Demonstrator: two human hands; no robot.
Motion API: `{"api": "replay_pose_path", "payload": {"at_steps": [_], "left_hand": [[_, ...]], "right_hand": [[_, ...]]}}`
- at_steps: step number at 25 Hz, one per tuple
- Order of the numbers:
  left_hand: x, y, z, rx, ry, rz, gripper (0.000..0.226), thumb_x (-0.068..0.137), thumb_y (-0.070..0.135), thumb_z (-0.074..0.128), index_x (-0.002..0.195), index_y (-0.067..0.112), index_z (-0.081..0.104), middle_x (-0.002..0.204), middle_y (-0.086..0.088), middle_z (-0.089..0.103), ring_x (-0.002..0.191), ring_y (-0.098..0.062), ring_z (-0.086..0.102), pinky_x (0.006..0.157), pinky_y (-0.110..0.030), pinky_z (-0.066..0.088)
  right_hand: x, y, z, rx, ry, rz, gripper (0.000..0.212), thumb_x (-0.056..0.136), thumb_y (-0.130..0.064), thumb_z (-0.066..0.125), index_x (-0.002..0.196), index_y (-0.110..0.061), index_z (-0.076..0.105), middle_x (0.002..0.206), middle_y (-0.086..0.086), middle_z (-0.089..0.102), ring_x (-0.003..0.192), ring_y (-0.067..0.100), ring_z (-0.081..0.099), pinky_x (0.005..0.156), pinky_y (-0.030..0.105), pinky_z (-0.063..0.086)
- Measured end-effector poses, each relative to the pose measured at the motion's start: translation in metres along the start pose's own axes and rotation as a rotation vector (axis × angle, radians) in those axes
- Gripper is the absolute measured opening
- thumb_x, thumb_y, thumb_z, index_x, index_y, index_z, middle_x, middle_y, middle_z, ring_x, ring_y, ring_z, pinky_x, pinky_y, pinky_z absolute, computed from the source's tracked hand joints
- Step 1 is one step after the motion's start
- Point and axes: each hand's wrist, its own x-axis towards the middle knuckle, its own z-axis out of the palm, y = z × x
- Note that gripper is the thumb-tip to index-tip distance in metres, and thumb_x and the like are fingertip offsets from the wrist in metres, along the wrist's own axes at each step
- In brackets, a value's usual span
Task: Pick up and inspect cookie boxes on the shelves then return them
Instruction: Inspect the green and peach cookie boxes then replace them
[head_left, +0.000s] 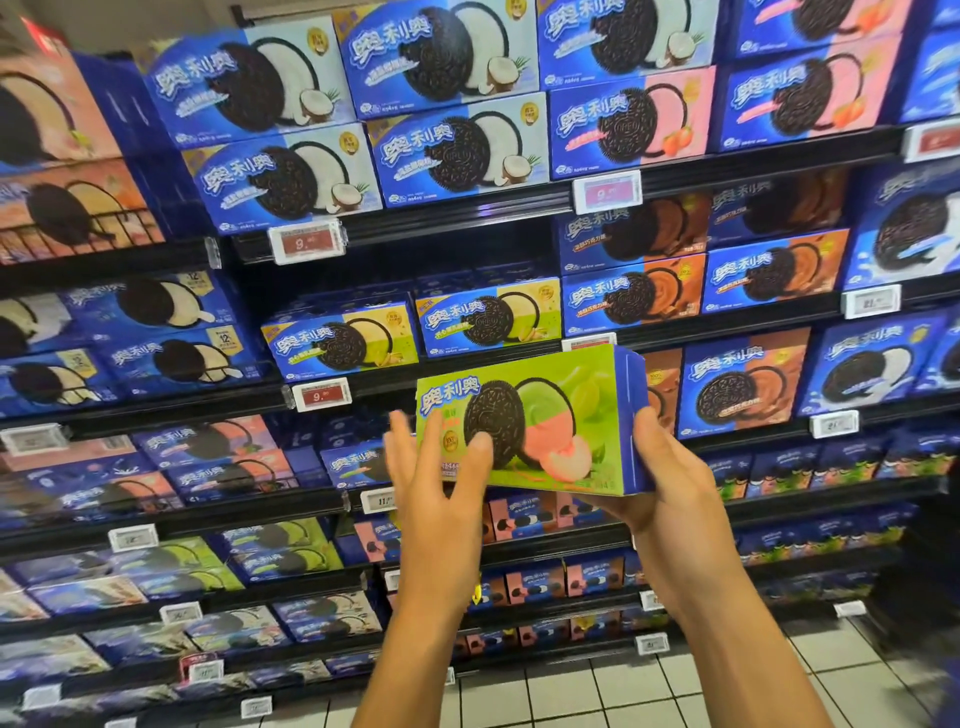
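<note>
A green cookie box (545, 415) with a dark cookie and a peach printed on its front floats in front of the shelves, face toward me, tilted slightly. My right hand (670, 478) grips its blue right end from below, thumb on the front edge. My left hand (436, 467) is at the box's left end with fingers spread and straight, fingertips touching the front face; it looks motion-blurred.
Black store shelves (467, 208) hold rows of blue cookie boxes in several flavours, with price tags (306, 241) along the rails. An empty dark slot (374, 270) sits behind two yellow-green boxes. White floor tiles (623, 691) show at the bottom right.
</note>
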Motion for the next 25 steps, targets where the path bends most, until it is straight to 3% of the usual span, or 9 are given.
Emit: {"api": "replay_pose_path", "payload": {"at_steps": [3,6,9,11,14,16,19,22,25], "left_hand": [[-0.01,0.014,0.004,-0.185,-0.223,0.035,0.059,0.069,0.083,0.053,0.125,0.069,0.041,0.149,0.033,0.037,0.14,0.012,0.025,0.114,-0.019,0.026],[-0.007,0.012,0.008,-0.218,-0.349,-0.014,0.107,0.06,0.088,0.061,0.15,0.04,0.031,0.155,0.01,0.039,0.141,-0.007,0.038,0.113,-0.03,0.036],[0.007,0.002,0.002,-0.45,-0.258,-0.039,0.078,0.072,0.056,0.072,0.139,0.021,0.051,0.133,0.0,0.064,0.116,-0.014,0.064,0.091,-0.027,0.052],[0.015,-0.008,-0.006,-0.725,-0.239,-0.141,0.06,0.077,0.043,0.074,0.128,0.014,0.063,0.13,-0.013,0.065,0.112,-0.023,0.066,0.089,-0.035,0.056],[0.021,-0.022,-0.019,-0.968,-0.282,-0.178,0.07,0.074,0.048,0.078,0.134,0.017,0.06,0.14,-0.014,0.057,0.124,-0.033,0.057,0.104,-0.053,0.046],[0.026,-0.03,-0.027,-1.067,-0.348,-0.163,0.079,0.073,0.053,0.078,0.14,0.018,0.054,0.146,-0.014,0.052,0.133,-0.037,0.049,0.109,-0.06,0.037],[0.031,-0.038,-0.036,-1.171,-0.428,-0.14,0.072,0.076,0.054,0.074,0.137,0.021,0.057,0.148,-0.015,0.049,0.132,-0.04,0.05,0.108,-0.065,0.035],[0.033,-0.047,-0.035,-1.231,-0.459,-0.186,0.073,0.072,0.055,0.077,0.134,0.019,0.061,0.145,-0.016,0.052,0.126,-0.041,0.054,0.106,-0.067,0.035],[0.034,-0.049,-0.03,-1.222,-0.411,-0.246,0.079,0.069,0.055,0.079,0.136,0.018,0.059,0.144,-0.017,0.052,0.127,-0.042,0.053,0.104,-0.067,0.039]], "right_hand": [[-0.006,-0.004,0.016,-0.123,-0.046,-0.086,0.04,0.086,-0.06,0.054,0.105,-0.032,0.076,0.102,0.002,0.078,0.091,0.016,0.074,0.073,0.03,0.06],[-0.009,0.0,0.028,-0.171,-0.12,-0.118,0.033,0.094,-0.05,0.052,0.114,-0.032,0.072,0.113,-0.008,0.075,0.107,0.011,0.07,0.085,0.02,0.055],[-0.009,0.005,0.031,-0.215,-0.215,-0.068,0.048,0.094,-0.057,0.043,0.131,-0.032,0.063,0.125,-0.021,0.068,0.119,-0.001,0.062,0.09,0.008,0.046],[-0.007,0.008,0.028,-0.238,-0.23,-0.044,0.057,0.088,-0.064,0.044,0.134,-0.035,0.06,0.129,-0.027,0.064,0.123,-0.008,0.055,0.093,0.004,0.041],[0.002,0.014,0.018,-0.257,-0.096,-0.036,0.046,0.088,-0.064,0.049,0.131,-0.051,0.054,0.136,-0.034,0.054,0.128,-0.015,0.045,0.103,0.009,0.04],[0.009,0.019,0.006,-0.271,0.025,-0.018,0.061,0.075,-0.068,0.054,0.134,-0.055,0.047,0.141,-0.035,0.046,0.132,-0.01,0.041,0.101,0.015,0.037],[0.018,0.03,-0.007,-0.253,0.106,0.027,0.083,0.07,-0.07,0.056,0.147,-0.045,0.038,0.151,-0.02,0.043,0.138,0.005,0.042,0.105,0.029,0.036],[0.023,0.038,-0.008,-0.116,0.063,0.023,0.069,0.08,-0.06,0.057,0.143,-0.033,0.05,0.136,-0.005,0.062,0.124,0.015,0.059,0.104,0.037,0.047],[0.024,0.039,-0.005,-0.03,0.047,-0.031,0.048,0.089,-0.046,0.055,0.13,-0.022,0.062,0.113,0.002,0.073,0.101,0.018,0.069,0.083,0.032,0.057]]}}
